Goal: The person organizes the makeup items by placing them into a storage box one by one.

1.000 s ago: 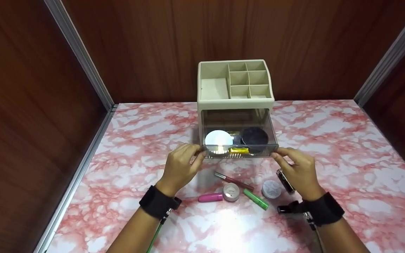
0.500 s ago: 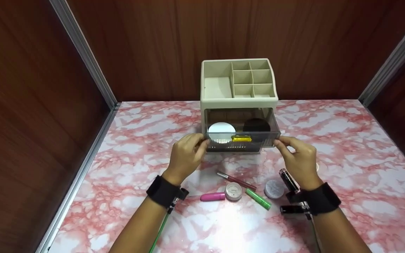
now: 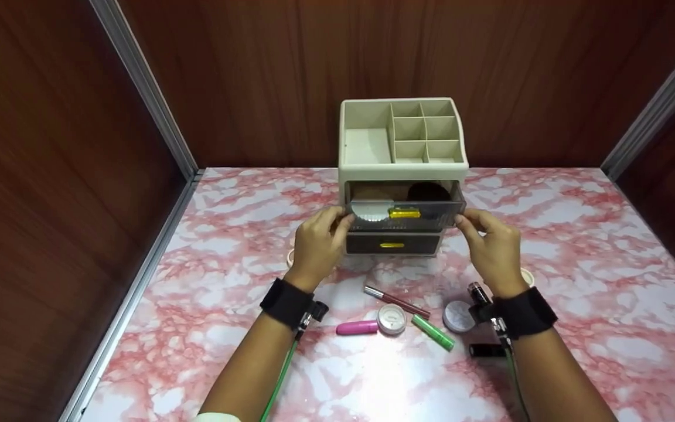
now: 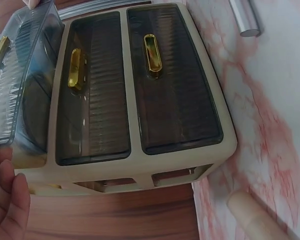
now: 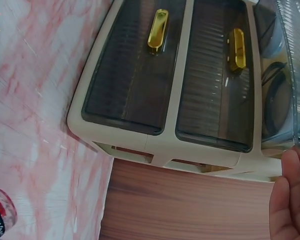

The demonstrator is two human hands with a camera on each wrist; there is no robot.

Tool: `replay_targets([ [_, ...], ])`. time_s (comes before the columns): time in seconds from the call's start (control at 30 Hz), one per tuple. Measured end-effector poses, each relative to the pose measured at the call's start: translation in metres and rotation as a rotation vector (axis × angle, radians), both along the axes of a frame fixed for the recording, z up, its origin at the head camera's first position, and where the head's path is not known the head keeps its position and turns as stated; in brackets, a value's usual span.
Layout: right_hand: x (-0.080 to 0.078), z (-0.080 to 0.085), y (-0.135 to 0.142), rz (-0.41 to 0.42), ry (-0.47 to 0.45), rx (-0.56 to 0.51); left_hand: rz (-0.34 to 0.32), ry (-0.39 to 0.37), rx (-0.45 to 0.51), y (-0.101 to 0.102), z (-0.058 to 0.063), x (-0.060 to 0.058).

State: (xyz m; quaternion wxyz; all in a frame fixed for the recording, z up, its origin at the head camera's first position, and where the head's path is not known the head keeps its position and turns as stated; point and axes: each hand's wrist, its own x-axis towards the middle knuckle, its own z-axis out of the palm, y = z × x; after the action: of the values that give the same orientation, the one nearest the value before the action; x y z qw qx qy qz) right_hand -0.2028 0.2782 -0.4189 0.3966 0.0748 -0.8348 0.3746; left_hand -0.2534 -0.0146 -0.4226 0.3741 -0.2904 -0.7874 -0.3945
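A cream makeup organizer [image 3: 403, 172] stands at the back of the table, with its clear smoky top drawer [image 3: 378, 224] partly pulled out. My left hand [image 3: 320, 243] pinches the drawer's left front corner between thumb and fingers. At the right front corner my right hand [image 3: 494, 246] holds it the same way. Through the drawer front shows a pale round item [image 3: 371, 210], and a dark round item [image 3: 429, 191] lies behind on the right. A gold handle [image 3: 404, 213] sits on the front. Both lower drawers, a middle drawer [image 4: 92, 115] and a bottom drawer [image 4: 177, 105], are closed.
On the table before the organizer lie a pink tube [image 3: 356, 327], a round jar [image 3: 392, 319], a dark red lip gloss tube [image 3: 396, 302], a green tube [image 3: 433, 332], another round jar [image 3: 459, 316] and a black tube [image 3: 486, 350]. Wooden panels [image 3: 372, 47] enclose the table.
Both hands have moved away from me, sliding the top drawer further into the organizer. The round items inside are now more covered, and a lower drawer front has come into sight.
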Motion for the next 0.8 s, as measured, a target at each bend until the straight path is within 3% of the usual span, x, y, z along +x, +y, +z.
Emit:
replay_targets([
  [0.2, -0.011, 0.002, -0.002, -0.031, -0.033, -0.022, 0.023, -0.053, 0.078, 0.005, -0.002, -0.011],
  [0.57, -0.028, 0.001, -0.003, -0.062, -0.005, -0.089, 0.158, -0.067, 0.097, 0.009, 0.001, -0.021],
  [0.8, -0.035, 0.001, -0.002, -0.054, -0.07, -0.182, 0.173, -0.172, 0.173, 0.013, -0.001, -0.03],
])
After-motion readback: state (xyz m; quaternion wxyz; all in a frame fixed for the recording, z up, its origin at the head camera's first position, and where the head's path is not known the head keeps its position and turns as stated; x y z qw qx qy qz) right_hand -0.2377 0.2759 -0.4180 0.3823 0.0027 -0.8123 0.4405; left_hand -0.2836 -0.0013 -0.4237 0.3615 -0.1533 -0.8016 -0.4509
